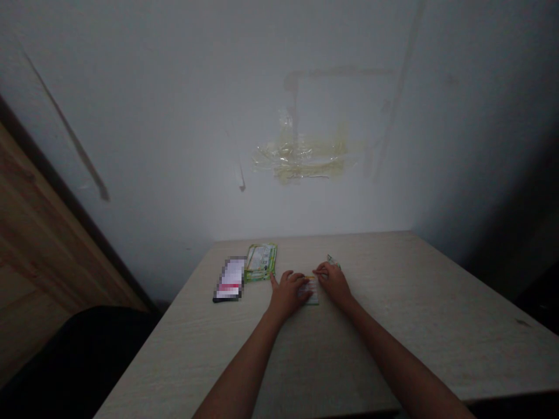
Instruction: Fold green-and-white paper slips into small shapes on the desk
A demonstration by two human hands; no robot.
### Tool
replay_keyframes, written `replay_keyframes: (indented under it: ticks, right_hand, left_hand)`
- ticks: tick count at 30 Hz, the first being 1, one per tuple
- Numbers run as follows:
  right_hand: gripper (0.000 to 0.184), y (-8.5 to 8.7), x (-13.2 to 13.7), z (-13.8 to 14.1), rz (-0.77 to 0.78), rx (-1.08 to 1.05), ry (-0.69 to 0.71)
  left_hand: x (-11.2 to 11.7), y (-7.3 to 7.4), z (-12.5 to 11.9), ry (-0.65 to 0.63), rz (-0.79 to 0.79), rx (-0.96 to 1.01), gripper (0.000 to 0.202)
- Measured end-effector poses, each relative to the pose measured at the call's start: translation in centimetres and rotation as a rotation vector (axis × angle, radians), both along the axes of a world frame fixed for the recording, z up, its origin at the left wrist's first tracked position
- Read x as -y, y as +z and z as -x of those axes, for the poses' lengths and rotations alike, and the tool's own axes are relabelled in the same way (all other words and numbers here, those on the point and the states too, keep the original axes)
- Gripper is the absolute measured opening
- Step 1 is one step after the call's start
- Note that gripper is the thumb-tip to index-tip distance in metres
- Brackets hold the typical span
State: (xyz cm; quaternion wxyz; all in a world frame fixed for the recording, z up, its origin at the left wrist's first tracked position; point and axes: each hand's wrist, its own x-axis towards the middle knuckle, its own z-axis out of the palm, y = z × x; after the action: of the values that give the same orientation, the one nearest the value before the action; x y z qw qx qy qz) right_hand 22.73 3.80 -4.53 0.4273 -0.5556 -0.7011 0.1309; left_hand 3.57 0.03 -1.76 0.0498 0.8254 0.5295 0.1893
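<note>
Both my hands rest on a pale wooden table (393, 326) near its middle. My left hand (288, 291) lies with fingers curled over the left side of a small light-coloured packet (312, 294). My right hand (334, 282) pinches the packet's upper right edge with thumb and fingers together. A tiny green scrap (332, 260) pokes out just beyond my right hand's fingertips. The packet is mostly hidden by the two hands.
A green and white sachet (261, 262) lies left of my hands, and beside it a phone (230, 279) with a lit screen. A white wall with yellowed tape remains (301, 157) rises behind. A wooden panel (39, 244) stands at left.
</note>
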Motion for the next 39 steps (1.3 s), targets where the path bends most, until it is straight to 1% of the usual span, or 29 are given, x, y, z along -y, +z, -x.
replay_keyframes:
  ticks: [6, 12, 15, 17, 23, 29, 34, 39]
  right_hand:
    - [0.022, 0.3, 0.5, -0.4, 0.003, -0.006, 0.084]
    - [0.014, 0.4, 0.7, -0.9, -0.011, 0.037, 0.200]
    - [0.011, 0.4, 0.8, -1.1, 0.013, 0.069, 0.226]
    - [0.010, 0.4, 0.8, -1.2, 0.027, 0.087, 0.218]
    - [0.008, 0.3, 0.5, -0.9, 0.005, 0.116, 0.122]
    - [0.009, -0.1, 0.0, -0.5, 0.008, 0.132, 0.086]
    - [0.011, -0.6, -0.6, -0.2, -0.001, 0.153, 0.045]
    - [0.013, -0.6, -0.9, 0.0, 0.017, 0.161, 0.030]
  left_hand:
    - [0.0, -0.3, 0.0, 0.082, -0.046, -0.044, 0.040]
    - [-0.4, -0.9, 0.1, 0.098, -0.047, -0.050, 0.043]
    - [-0.6, -1.1, 0.2, 0.085, -0.040, -0.028, 0.042]
    - [-0.6, -1.0, 0.2, 0.083, -0.032, -0.016, 0.042]
    - [-0.5, -0.5, 0.2, 0.086, 0.006, -0.031, 0.044]
    - [-0.6, -0.4, 0.1, 0.106, 0.019, -0.031, 0.044]
    - [-0.5, -0.4, 0.2, 0.090, 0.014, -0.031, 0.044]
    - [-0.4, 0.0, 0.2, 0.093, 0.054, -0.052, 0.046]
